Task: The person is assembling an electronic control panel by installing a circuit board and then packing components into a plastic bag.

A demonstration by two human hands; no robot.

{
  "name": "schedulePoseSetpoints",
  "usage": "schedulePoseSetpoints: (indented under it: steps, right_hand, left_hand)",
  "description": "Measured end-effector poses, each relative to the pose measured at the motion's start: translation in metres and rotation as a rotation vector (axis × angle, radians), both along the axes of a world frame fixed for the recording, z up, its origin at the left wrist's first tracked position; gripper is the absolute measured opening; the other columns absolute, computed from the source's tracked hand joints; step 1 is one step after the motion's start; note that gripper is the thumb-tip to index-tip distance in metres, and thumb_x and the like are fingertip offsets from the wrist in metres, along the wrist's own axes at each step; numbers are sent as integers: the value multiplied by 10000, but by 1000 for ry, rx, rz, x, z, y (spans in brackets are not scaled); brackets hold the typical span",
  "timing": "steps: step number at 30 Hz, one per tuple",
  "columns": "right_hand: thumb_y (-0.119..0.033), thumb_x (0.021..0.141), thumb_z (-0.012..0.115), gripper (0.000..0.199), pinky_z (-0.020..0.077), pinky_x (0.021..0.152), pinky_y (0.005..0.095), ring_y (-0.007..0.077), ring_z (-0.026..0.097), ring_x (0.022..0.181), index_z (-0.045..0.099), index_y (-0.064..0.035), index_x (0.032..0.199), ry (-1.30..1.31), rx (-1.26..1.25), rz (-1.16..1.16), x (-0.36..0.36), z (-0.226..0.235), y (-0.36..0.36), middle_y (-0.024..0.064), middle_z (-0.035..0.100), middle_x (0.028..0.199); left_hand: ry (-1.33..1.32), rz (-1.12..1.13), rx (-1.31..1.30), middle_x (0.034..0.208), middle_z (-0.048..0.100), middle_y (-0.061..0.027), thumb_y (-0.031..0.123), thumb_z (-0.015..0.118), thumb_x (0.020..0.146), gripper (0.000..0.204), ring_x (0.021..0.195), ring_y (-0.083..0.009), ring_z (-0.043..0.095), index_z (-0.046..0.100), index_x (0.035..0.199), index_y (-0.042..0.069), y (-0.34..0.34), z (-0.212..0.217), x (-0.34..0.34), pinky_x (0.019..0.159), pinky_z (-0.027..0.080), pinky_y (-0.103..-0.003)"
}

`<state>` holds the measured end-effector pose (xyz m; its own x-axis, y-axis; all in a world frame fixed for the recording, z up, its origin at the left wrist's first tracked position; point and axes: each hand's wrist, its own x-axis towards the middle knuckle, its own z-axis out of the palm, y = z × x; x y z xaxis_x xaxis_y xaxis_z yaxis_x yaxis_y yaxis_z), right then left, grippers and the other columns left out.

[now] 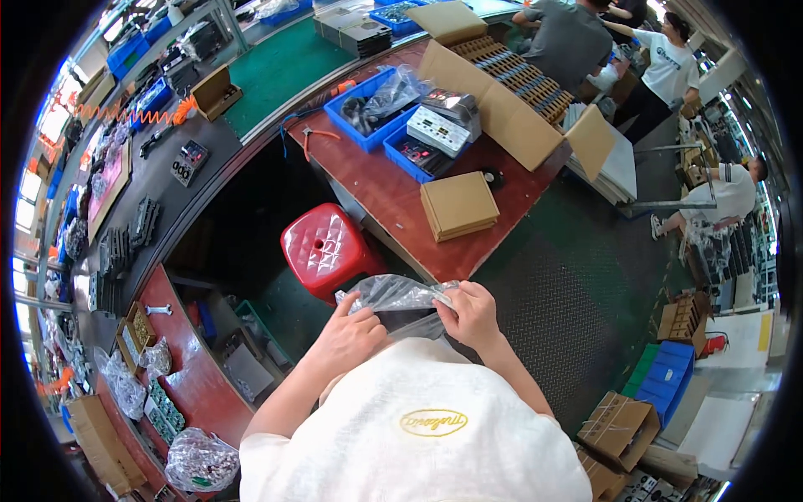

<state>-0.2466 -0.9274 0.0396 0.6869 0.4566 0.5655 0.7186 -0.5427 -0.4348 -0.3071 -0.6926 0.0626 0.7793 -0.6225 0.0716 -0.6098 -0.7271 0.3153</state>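
A clear plastic bag (391,293) stretches between my two hands, just in front of my white shirt. My left hand (350,335) has its fingers closed at the bag's left end, the index finger pointing up along the plastic. At the other end, my right hand (471,314) pinches the bag's edge between thumb and fingers. Through the film I cannot make out any contents. Just beyond the bag stands a red plastic stool (322,243), with the near corner of a dark red table (410,243) to its right.
On the table are a blue bin (368,138) with bagged parts, stacked flat cardboard boxes (458,205), pliers (308,142) and a large open carton (510,125). A conveyor (201,167) runs along the left. Co-workers (569,42) are at the upper right. Cartons (619,427) stand lower right.
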Motion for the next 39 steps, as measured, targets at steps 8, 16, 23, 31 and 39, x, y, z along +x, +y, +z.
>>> schedulePoseSetpoints:
  steps: [8,16,23,31,39]
  right_hand:
    - [-81,692,684,161,453,543,354,268,557,619,547,-47,770,22,28,295,103,-1,37,89,558,684]
    - [-60,694,701,172,444,520,354,266,542,580,567,-47,801,7,54,336,218,20,86,79,543,640]
    - [-75,714,697,187,430,518,349,258,528,582,539,-46,809,-122,32,89,328,53,120,68,557,660]
    - [-92,772,659,144,450,580,380,288,540,645,533,-28,798,-107,0,-59,417,8,151,113,567,670]
    - [-148,811,619,173,457,657,442,359,562,744,533,2,811,249,-72,-183,453,-27,165,174,584,730]
  left_hand:
    - [-65,246,33,623,531,-24,280,631,804,268,742,-145,557,548,632,92,33,11,63,1067,240,-459]
    - [-60,145,63,658,539,-22,284,612,815,253,777,-153,564,549,655,99,95,31,195,1068,236,-472]
    - [-333,-11,138,683,469,-12,217,637,734,224,818,-153,542,463,648,105,144,73,357,1091,201,-502]
    - [-413,-160,154,906,558,-25,86,559,716,68,1159,-149,465,573,782,97,178,21,484,1097,204,-499]
    - [-257,-181,205,1330,443,-79,52,607,665,109,1303,-186,323,653,762,74,177,-40,527,1106,176,-487]
